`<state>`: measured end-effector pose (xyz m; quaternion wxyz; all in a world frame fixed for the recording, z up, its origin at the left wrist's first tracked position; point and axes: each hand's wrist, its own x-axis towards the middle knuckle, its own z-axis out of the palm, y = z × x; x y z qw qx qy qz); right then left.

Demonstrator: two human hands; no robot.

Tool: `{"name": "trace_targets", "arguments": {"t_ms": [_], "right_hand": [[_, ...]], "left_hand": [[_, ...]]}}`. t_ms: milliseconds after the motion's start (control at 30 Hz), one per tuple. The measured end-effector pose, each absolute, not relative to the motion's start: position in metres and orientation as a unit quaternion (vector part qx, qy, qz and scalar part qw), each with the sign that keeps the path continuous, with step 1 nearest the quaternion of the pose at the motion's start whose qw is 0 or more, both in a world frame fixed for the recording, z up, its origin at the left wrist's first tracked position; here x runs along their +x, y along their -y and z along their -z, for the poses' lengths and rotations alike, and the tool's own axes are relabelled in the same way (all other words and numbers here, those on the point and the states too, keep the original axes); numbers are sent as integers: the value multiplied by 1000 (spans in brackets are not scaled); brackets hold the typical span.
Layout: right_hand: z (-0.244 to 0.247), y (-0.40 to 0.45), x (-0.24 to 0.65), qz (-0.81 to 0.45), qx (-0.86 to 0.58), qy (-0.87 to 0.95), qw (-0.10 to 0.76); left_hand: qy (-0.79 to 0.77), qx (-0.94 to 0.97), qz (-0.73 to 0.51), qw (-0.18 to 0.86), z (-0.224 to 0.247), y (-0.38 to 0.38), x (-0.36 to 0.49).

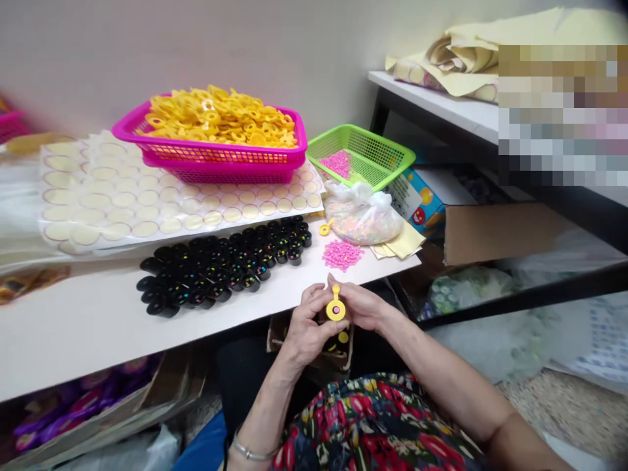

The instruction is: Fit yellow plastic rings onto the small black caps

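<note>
In front of my body, above the table's front edge, both hands meet around a yellow plastic piece (335, 311). It has a round ring with a short stem pointing away from me, and a pink spot shows at its centre. My left hand (307, 327) is closed on it, the thumb pressing at its near rim. My right hand (363, 304) closes on it from the other side, fingers partly hidden. Whether something sits beneath the piece is hidden. Just beyond the hands lies a heap of small pink pieces (342, 255). Below them, an open cardboard box (277, 333) holds yellow and black parts.
Rows of black cups (216, 271) with coloured bits stand on the table (98, 333). Behind are a pink basket (220, 171) heaped with yellow pieces, sticker sheets (112, 196), a green basket (387, 160) and a plastic bag (366, 219). A shelf (441, 111) rises at right.
</note>
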<state>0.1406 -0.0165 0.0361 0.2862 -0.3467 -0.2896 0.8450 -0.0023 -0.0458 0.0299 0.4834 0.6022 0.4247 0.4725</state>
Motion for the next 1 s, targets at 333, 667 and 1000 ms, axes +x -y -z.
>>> {"name": "trace_targets", "arguments": {"t_ms": [333,667,1000], "right_hand": [[-26,15,169,-879,-222,375,190],[-39,19,160,-850,-292,387,209],[-38,19,159,-866,-252,404,156]], "left_hand": [[-397,705,-356,468,-39,54,-1],[-378,763,-347,393,-41,50,2],[-373,788,-321,370,-40,56,-7]]}}
